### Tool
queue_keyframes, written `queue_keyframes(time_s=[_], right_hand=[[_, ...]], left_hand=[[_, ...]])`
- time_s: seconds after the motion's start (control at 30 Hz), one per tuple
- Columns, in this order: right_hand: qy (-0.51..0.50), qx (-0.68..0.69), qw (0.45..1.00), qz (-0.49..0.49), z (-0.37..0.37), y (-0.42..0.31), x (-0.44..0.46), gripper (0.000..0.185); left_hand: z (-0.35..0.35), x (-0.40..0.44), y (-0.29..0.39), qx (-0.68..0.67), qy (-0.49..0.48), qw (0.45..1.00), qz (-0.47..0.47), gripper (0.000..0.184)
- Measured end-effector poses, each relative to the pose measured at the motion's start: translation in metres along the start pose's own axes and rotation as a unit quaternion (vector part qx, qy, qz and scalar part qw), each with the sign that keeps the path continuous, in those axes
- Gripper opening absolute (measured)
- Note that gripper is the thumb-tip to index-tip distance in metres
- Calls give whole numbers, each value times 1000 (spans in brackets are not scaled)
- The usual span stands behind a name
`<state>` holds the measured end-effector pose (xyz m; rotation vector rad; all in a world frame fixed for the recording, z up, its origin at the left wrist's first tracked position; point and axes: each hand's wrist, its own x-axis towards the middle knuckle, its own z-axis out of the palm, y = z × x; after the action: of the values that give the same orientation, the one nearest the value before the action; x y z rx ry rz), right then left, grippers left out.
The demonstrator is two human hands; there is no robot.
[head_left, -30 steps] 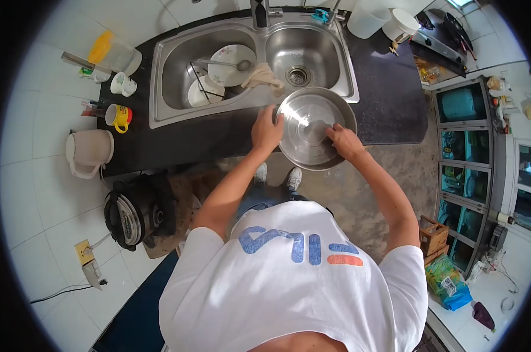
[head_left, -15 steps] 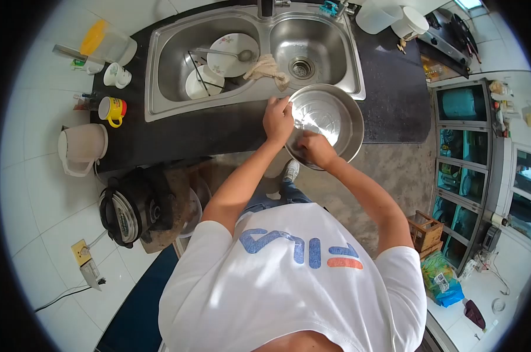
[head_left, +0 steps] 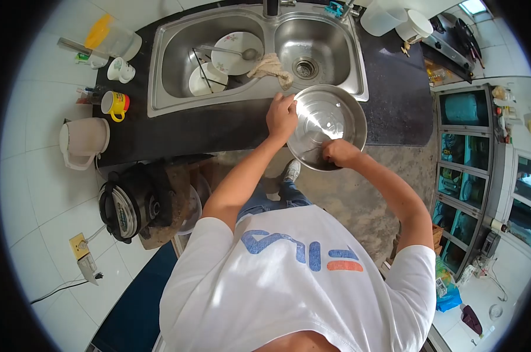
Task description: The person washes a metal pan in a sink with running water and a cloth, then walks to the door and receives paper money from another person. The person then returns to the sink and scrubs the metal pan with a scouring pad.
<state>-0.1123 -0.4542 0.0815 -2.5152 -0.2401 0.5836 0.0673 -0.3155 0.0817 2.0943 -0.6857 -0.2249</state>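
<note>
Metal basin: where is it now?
In the head view, the metal basin is right of centre, on the near side of the right sink bowl, overlapping the front edge of the counter, with the left hand at its left rim and right hand inside.

Bright light is filling the room. A small window [head_left: 474, 7] is glowing at two o'clock, glare is streaking the pan [head_left: 331, 112] nearer the centre, and the lens is bowing the sink [head_left: 303, 38] at twelve and blackening the corners.
</note>
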Motion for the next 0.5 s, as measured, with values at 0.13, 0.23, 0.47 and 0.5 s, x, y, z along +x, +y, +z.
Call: queue_keyframes(time_s=[0.13, 0.23, 0.47, 0.5], right_hand=[[126, 61, 990, -20, 9, -33, 29, 4], [220, 89, 971, 14, 10, -45, 64, 4], [431, 89, 891, 113, -24, -18, 110, 9], [425, 94, 891, 126, -19, -21, 111, 10]], left_hand=[[3, -2, 2, -18, -2, 1000, -24, 24], [6, -2, -3, -14, 17, 1000, -8, 23], [-1, 0, 1, -20, -7, 1000, -15, 23], [-2, -1, 0, -19, -4, 1000, -16, 23]])
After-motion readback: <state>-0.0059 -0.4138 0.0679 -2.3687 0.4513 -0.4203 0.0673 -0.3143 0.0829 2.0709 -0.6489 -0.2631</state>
